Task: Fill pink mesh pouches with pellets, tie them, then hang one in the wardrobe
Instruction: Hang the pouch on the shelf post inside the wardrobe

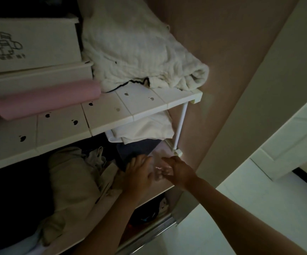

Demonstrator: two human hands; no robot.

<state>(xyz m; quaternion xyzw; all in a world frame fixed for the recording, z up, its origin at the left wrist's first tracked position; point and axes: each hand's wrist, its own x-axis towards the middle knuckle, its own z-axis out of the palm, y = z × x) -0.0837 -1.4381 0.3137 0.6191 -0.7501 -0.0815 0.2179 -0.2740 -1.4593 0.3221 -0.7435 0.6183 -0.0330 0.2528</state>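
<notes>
Dim wardrobe (195, 43) interior, seen from above. Biggest thing: a white slatted rack (101, 115) standing on the shelf and spanning most of the view, with dark holes in its slats. On top of it we see a rumpled white knit blanket (139, 52) at the right end, stacked white boxes (38, 43) at left with a line drawing printed on the upper one, and a pink roll (48, 98) lying in front of the boxes. Under the rack, a beige garment (71, 181) is heaped at left, with a folded white cloth (145, 129) on a dark cloth (134, 147) at right. The rack's thin white leg (181, 124) stands just behind the hands, and the slats overhang the spot.

The left hand (138, 173) rests at the dark cloth's edge, its fingers (136, 161) straight and slightly apart, gripping nothing. The right hand (180, 171) is just beside it, and its lower fingers (164, 172) curl onto the pink mesh pouch (159, 170). The pouch sits between the two hands, low on the shelf board (160, 186), blurred and glinting. We cannot tell its tie or its fill.

The shelf board is pale pinkish, like the side wall. A metal rail (149, 238) runs along the wardrobe's bottom edge, the floor (259, 181) is white, and a white panelled door (296, 135) is at right.
</notes>
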